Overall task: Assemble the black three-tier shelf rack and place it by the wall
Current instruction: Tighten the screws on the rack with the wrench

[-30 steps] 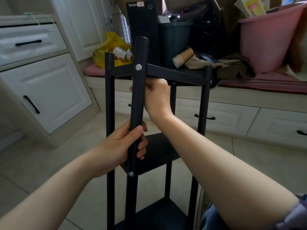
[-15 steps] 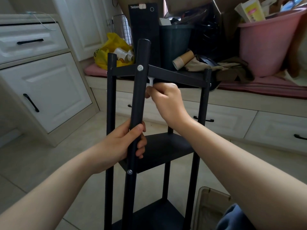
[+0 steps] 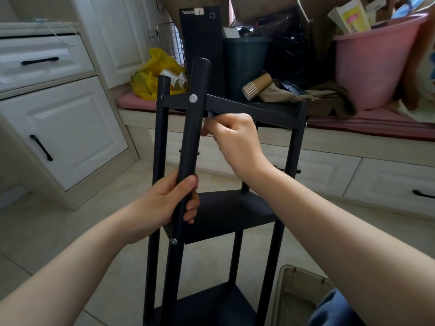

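The black rack [image 3: 235, 215] stands upright on the tiled floor [image 3: 70, 231], just in front of the cluttered counter [image 3: 341, 140], not yet by a wall. The left hand [image 3: 164, 201] is wrapped round the near post [image 3: 191, 128], likely to steady it. The right hand [image 3: 235, 142] pinches a small grey piece [image 3: 210, 114] under the top tier [image 3: 259, 109], behind the screw [image 3: 193, 98], probably tightening that joint.

On the counter, the pink tub [image 3: 376, 67] holds papers and boxes, the yellow bag [image 3: 146, 81] small containers, and the dark bin [image 3: 244, 64] oddments. I cannot tell what is in the clear bin [image 3: 296, 292] near right.
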